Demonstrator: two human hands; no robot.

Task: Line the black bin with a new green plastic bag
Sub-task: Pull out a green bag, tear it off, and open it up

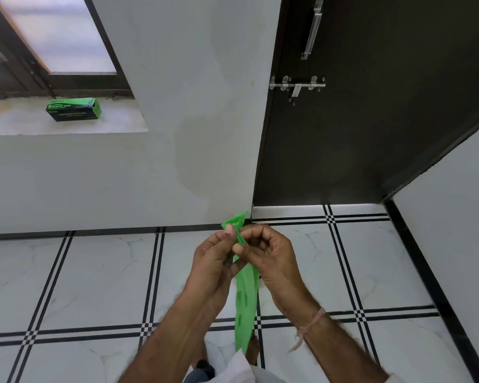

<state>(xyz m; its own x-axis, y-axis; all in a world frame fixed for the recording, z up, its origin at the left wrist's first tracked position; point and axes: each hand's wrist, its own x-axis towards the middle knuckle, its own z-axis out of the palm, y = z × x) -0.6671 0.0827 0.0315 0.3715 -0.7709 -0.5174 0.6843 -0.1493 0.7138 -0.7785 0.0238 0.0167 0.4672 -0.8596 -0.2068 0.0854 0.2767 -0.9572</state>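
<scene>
A folded green plastic bag [245, 297] hangs as a narrow strip between my hands, its top end poking up above my fingers. My left hand [215, 261] pinches the bag's upper part from the left with thumb and fingers. Right beside it, my right hand [266, 252] grips the same top part from the right. Both hands are held in front of me above the tiled floor. The black bin is not in view.
A green and black box of garbage bags [74, 109] lies on the window ledge [17, 120] at the upper left. A dark door [371, 120] with a metal latch [297, 85] stands ahead on the right. White walls meet the tiled floor [80, 286].
</scene>
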